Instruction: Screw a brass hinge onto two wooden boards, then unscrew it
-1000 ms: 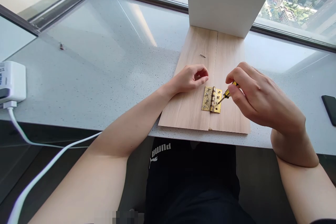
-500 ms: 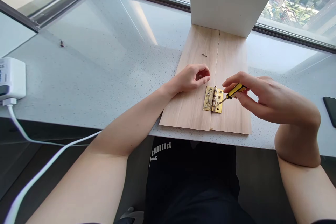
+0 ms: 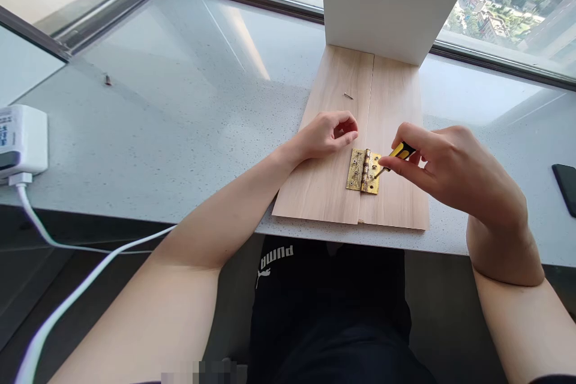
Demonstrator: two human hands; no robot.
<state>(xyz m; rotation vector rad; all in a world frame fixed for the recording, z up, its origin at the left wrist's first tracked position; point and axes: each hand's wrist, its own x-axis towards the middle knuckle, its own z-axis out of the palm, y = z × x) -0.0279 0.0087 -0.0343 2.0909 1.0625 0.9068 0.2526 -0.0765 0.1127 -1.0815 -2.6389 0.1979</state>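
Observation:
My right hand (image 3: 454, 165) grips a small screwdriver (image 3: 402, 152) with a yellow and black handle between thumb and fingers. The driver slants down to the left, its tip at a hole in the right leaf of a brass-coloured hinge (image 3: 357, 169). Whether a screw head sits under the tip is too small to tell. The hinge lies open across the seam of two light wooden boards (image 3: 321, 195). My left hand (image 3: 328, 132) rests on the left board just above the hinge, fingers loosely curled with nothing in them.
A loose screw (image 3: 348, 96) lies on the left board. Behind it a white box (image 3: 387, 6) stands on the boards' far end. A white plug adapter (image 3: 27, 138) with a cable is at left, a dark phone (image 3: 565, 187) at right. The speckled counter's (image 3: 216, 223) front edge runs below.
My right fingers have shifted round the screwdriver's handle; the thumb is now nearer the shaft and the index finger is drawn back and bent. The left hand stays in place.

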